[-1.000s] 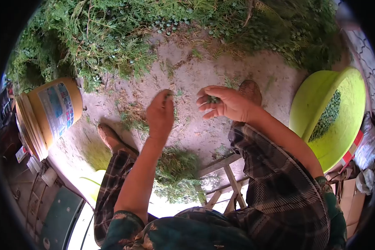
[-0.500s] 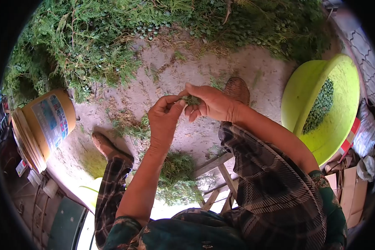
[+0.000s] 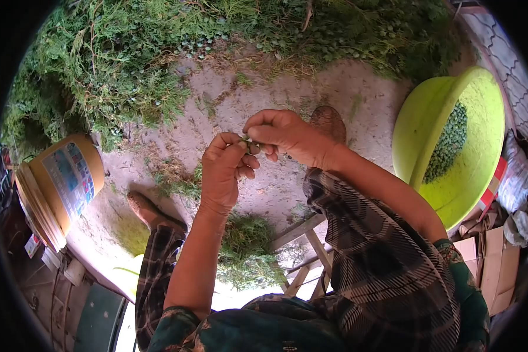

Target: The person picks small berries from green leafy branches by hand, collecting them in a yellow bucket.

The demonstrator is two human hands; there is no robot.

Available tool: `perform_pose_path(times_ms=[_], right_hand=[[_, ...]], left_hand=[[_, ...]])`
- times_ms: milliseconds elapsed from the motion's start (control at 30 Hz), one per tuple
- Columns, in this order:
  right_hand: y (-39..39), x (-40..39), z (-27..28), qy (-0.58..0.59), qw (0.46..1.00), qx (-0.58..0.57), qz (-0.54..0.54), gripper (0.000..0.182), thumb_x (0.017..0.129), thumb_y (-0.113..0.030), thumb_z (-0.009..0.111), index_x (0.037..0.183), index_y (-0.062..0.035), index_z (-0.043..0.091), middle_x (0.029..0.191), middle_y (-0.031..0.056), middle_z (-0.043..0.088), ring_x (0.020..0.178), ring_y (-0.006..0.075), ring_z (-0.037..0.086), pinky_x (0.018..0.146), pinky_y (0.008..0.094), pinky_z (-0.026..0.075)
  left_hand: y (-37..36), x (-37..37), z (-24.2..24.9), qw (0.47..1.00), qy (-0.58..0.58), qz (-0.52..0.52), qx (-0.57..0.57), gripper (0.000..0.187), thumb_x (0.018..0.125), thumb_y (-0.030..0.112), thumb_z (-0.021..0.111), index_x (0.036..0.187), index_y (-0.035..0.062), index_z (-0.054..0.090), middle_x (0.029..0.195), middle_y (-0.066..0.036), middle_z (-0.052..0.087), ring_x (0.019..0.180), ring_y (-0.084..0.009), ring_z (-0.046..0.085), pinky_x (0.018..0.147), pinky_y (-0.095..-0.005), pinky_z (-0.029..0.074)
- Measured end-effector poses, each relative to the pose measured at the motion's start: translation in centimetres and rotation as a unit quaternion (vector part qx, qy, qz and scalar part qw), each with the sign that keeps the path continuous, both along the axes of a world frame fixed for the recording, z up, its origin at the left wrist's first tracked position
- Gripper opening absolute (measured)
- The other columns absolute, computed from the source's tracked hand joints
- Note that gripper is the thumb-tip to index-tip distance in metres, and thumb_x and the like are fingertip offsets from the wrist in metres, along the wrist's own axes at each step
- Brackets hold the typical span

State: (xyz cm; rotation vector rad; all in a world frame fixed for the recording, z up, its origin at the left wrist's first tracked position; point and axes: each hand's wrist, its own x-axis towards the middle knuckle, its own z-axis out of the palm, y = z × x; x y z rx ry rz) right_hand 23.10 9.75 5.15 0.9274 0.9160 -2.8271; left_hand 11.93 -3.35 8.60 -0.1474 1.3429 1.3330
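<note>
Using the lime-green round plastic tub (image 3: 409,126) as my landmark: I have both bare hands well left of it, over the grey, debris-strewn floor (image 3: 281,188). Left hand (image 3: 219,170) pinches a tiny green plant bit (image 3: 248,141) between thumb and forefinger. Right hand (image 3: 293,138), the one nearer the tub, has thumb and forefinger close together at the same bit; I can't tell if they grip it, or if its curled fingers hide anything. Main risk, my call: the bit is tiny, so a loose pinch or a hard tug drops it among the floor litter, where green on green is hard to spot. Squeezing too hard could crush it. Second risk: the tub looks tilted to me, though lens distortion may exaggerate that; a knock from the right forearm could spill the small round green berries (image 3: 449,144) inside it. Writing: the tan plastic bucket (image 3: 92,157), far left of the tub, carries a blue label (image 3: 70,170) with rows of small coloured pictures; lettering too small for me to read. I can read no brand on the red-and-white box (image 3: 494,186) just right of the tub.
</note>
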Motion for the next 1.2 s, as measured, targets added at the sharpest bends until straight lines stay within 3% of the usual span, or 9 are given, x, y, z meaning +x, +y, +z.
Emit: perform_pose_path(times_ms=[300, 400, 467, 500, 567, 700, 767, 867, 1200], right_hand=[[0.0, -0.2, -0.5, -0.033, 0.985, 0.119, 0.121, 0.021, 0.088, -0.023, 0.06, 0.095, -0.0023, 0.058, 0.073, -0.0007, 0.054, 0.052, 0.0037, 0.043, 0.044, 0.0195, 0.035], [0.0, -0.4, -0.3, 0.038, 0.962, 0.251, 0.097, 0.02, 0.089, -0.022, 0.059, 0.092, -0.0026, 0.058, 0.07, -0.0015, 0.051, 0.05, 0.0029, 0.041, 0.041, 0.02, 0.033], [0.7, -0.4, 0.9, -0.041, 0.988, 0.066, 0.135, 0.018, 0.086, -0.018, 0.06, 0.088, -0.0008, 0.058, 0.072, 0.0037, 0.055, 0.054, 0.0064, 0.046, 0.044, 0.0236, 0.037], [0.6, -0.1, 0.6, -0.041, 0.988, 0.066, 0.134, 0.018, 0.086, -0.018, 0.06, 0.088, -0.0008, 0.058, 0.072, 0.0037, 0.055, 0.054, 0.0064, 0.046, 0.044, 0.0236, 0.037], [0.3, 0.7, -0.3, -0.015, 0.985, -0.154, -0.079, 0.018, 0.086, -0.017, 0.059, 0.094, -0.0011, 0.056, 0.077, 0.0054, 0.056, 0.057, 0.0079, 0.05, 0.045, 0.0246, 0.04], [0.7, 1.4, -1.2, -0.017, 0.98, -0.162, -0.111, 0.018, 0.087, -0.016, 0.058, 0.096, -0.0006, 0.055, 0.075, 0.0045, 0.058, 0.053, 0.0093, 0.052, 0.041, 0.0233, 0.042], [0.1, 1.4, -0.7, -0.001, 0.995, -0.092, -0.028, 0.024, 0.086, -0.017, 0.061, 0.098, 0.0013, 0.054, 0.074, 0.0039, 0.055, 0.054, 0.0095, 0.052, 0.044, 0.025, 0.044], [-0.4, 0.7, 0.0, 0.031, 0.996, -0.034, 0.07, 0.027, 0.085, -0.026, 0.063, 0.088, -0.0013, 0.054, 0.072, 0.0036, 0.053, 0.059, 0.0098, 0.053, 0.046, 0.0243, 0.044], [-0.6, 0.6, -0.3, -0.003, 0.997, -0.004, 0.079, 0.027, 0.087, -0.03, 0.061, 0.083, -0.0045, 0.052, 0.064, 0.0002, 0.049, 0.05, 0.004, 0.04, 0.04, 0.021, 0.031]], left_hand=[[0.7, -0.1, 1.0, 0.989, 0.094, -0.09, -0.068, 0.012, 0.087, 0.017, 0.054, 0.087, 0.0053, 0.054, 0.073, -0.006, 0.061, 0.055, -0.0084, 0.056, 0.045, -0.0191, 0.043], [0.3, -0.5, 0.6, 0.99, 0.061, -0.104, -0.069, 0.012, 0.087, 0.018, 0.053, 0.086, 0.0068, 0.054, 0.07, -0.005, 0.059, 0.053, -0.0078, 0.054, 0.044, -0.0191, 0.04], [-0.1, -0.6, 0.3, 0.998, -0.03, -0.044, -0.019, 0.01, 0.087, 0.018, 0.052, 0.085, 0.0079, 0.054, 0.072, -0.005, 0.059, 0.056, -0.0088, 0.054, 0.048, -0.0198, 0.04], [-0.3, -0.6, -0.1, 0.998, -0.03, -0.045, -0.02, 0.01, 0.087, 0.018, 0.052, 0.085, 0.0079, 0.054, 0.072, -0.005, 0.059, 0.056, -0.0088, 0.054, 0.048, -0.0198, 0.04], [-0.4, -0.6, -0.5, 0.982, -0.168, 0.049, 0.075, 0.01, 0.086, 0.015, 0.053, 0.09, 0.0063, 0.056, 0.078, -0.007, 0.061, 0.064, -0.0126, 0.057, 0.056, -0.0243, 0.046], [0.8, 0.5, 0.0, 0.984, -0.109, 0.141, 0.0, 0.012, 0.087, 0.018, 0.057, 0.093, 0.0077, 0.056, 0.089, -0.007, 0.058, 0.083, -0.0168, 0.056, 0.073, -0.0294, 0.046], [0.6, 0.6, -0.7, 0.98, -0.102, 0.167, -0.022, 0.014, 0.086, 0.018, 0.059, 0.096, 0.0087, 0.057, 0.095, -0.005, 0.057, 0.094, -0.017, 0.052, 0.088, -0.0344, 0.04], [0.4, 0.9, -0.9, 0.985, -0.108, 0.133, 0.012, 0.012, 0.087, 0.019, 0.059, 0.093, 0.0099, 0.057, 0.097, -0.002, 0.056, 0.096, -0.0154, 0.049, 0.093, -0.0349, 0.034], [0.3, 0.9, -0.4, 0.996, -0.056, 0.052, 0.052, 0.01, 0.087, 0.02, 0.058, 0.089, 0.0103, 0.056, 0.092, -0.001, 0.057, 0.091, -0.0152, 0.051, 0.092, -0.0339, 0.034]])
